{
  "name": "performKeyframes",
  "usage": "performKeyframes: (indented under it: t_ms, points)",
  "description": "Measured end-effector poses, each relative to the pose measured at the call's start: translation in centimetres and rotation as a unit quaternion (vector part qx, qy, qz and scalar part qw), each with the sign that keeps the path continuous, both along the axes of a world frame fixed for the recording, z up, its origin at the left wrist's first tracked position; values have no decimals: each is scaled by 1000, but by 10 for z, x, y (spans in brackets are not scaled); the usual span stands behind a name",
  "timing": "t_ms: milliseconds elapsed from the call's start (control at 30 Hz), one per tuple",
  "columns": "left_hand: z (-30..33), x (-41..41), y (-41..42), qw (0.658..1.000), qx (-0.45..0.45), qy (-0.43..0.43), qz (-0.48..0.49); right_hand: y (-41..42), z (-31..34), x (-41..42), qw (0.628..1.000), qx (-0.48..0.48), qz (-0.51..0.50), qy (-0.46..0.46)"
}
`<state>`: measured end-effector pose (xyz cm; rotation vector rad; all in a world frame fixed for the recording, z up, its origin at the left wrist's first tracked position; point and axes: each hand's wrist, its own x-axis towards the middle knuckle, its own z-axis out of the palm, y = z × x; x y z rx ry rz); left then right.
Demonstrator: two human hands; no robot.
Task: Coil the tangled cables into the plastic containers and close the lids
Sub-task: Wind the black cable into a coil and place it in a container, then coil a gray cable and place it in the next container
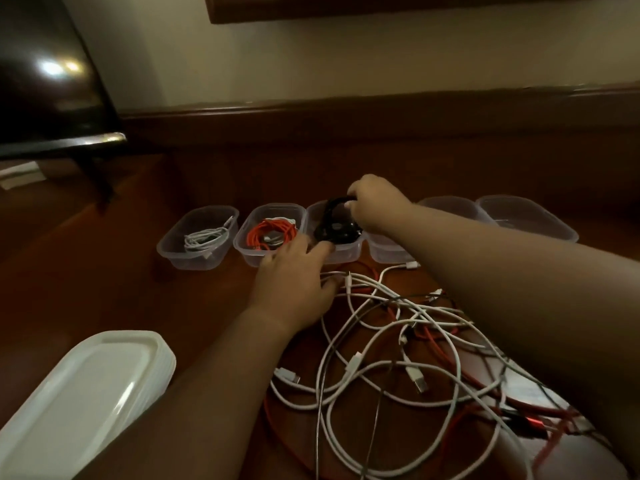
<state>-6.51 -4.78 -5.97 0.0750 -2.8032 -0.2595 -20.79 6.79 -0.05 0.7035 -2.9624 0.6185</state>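
A row of clear plastic containers stands on the wooden table. The first [197, 244] holds a coiled white cable, the second [270, 233] a coiled orange cable [273, 230]. Over the third container [341, 252] my right hand [375, 202] grips the top of a coiled black cable [334, 225], which stands tilted in the tub. My left hand [294, 282] lies in front of that container, its fingers touching the coil's lower edge. A tangle of white, red and black cables [398, 341] lies near me.
More clear containers [526, 216] stand to the right, partly behind my right arm. A stack of white lids [83, 393] sits at the near left. A dark screen on a stand [52, 98] rises at the far left, by the wall.
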Motion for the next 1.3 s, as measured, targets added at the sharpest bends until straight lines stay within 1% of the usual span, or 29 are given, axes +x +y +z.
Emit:
performKeyframes:
  t_ms: [67, 200, 367, 433, 500, 633, 667, 767, 800, 867, 967, 1000, 1100, 1200, 1267, 1300]
  points:
    - [-3, -2, -2, 1000, -16, 4, 0, -12, -4, -5, 999, 34, 14, -16]
    - [-8, -2, -3, 1000, -27, 9, -3, -22, -8, -7, 997, 59, 38, -38]
    - [-9, -3, -4, 1000, -24, 4, -3, -23, -13, -6, 992, 120, 25, 37]
    - [-7, -3, -4, 1000, -27, -8, -2, -21, -12, -6, 994, 104, 26, 35]
    - [-2, -1, -4, 999, -33, -19, 0, -16, -8, 0, 997, 65, 27, 25]
    - [24, 10, 1, 998, -60, 12, 8, 9, 0, 33, 999, -16, 44, 5]
    - [33, 14, 2, 998, -60, -2, 14, 18, 1, 45, 998, -19, 55, 1]
    - [49, 28, 11, 991, -50, -121, 11, 48, 1, 86, 996, -4, 80, -42]
    - [50, 35, 16, 987, -56, -148, 4, 60, 1, 101, 995, 3, 85, -59]
    - [47, 52, 26, 980, -77, -184, 2, 82, -2, 131, 992, 31, 91, -78]
    - [37, 85, 31, 965, -116, -234, 37, 107, -5, 173, 987, 70, 90, -110]
    - [33, 96, 31, 962, -114, -243, 46, 115, -7, 185, 985, 82, 91, -120]
    - [23, 123, 33, 969, -53, -232, 67, 135, -17, 219, 978, 126, 90, -141]
    - [22, 140, 40, 980, 36, -175, 90, 147, -28, 244, 976, 147, 85, -135]
    - [26, 148, 46, 978, 128, -124, 108, 151, -29, 257, 979, 137, 78, -129]
    - [29, 151, 49, 972, 186, -98, 110, 152, -28, 262, 980, 130, 75, -127]
